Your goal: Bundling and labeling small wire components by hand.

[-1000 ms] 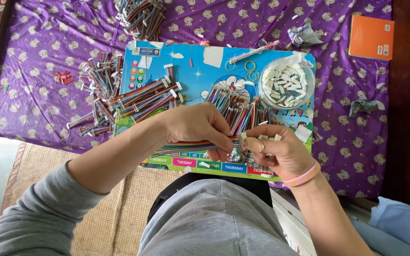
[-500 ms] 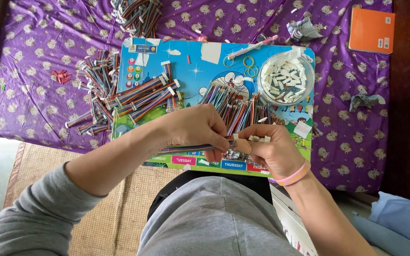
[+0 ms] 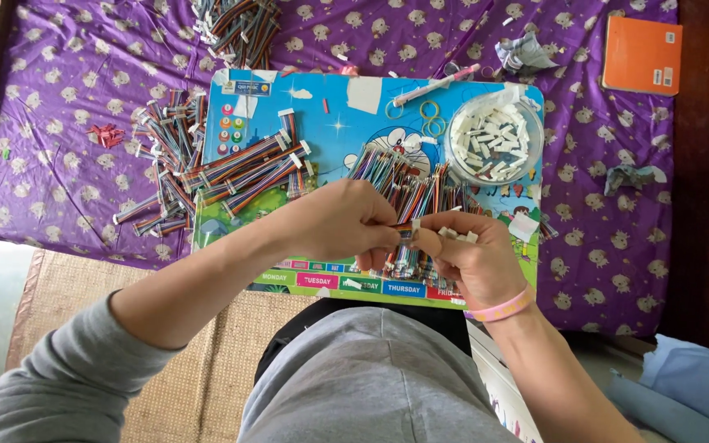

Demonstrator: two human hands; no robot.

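Observation:
My left hand (image 3: 346, 221) and my right hand (image 3: 469, 261) meet over the front edge of a colourful cartoon board (image 3: 330, 123). Together they pinch a thin bundle of multicoloured wires (image 3: 408, 232). The right hand also holds small white connector pieces (image 3: 457, 235) on its fingers. A loose fan of coloured wires (image 3: 404, 184) lies on the board just beyond both hands. A pink band circles my right wrist.
A clear round tub (image 3: 494, 139) of white connectors stands at the board's right. Finished ribbon-wire bundles (image 3: 248, 168) lie at its left, more (image 3: 166, 156) on the purple cloth and at the top (image 3: 235, 29). An orange booklet (image 3: 642, 56) lies far right. Rubber bands (image 3: 428, 119) sit near the tub.
Both hands stay together over the board's front edge, with only small finger movements on the wire bundle. The view has shifted slightly.

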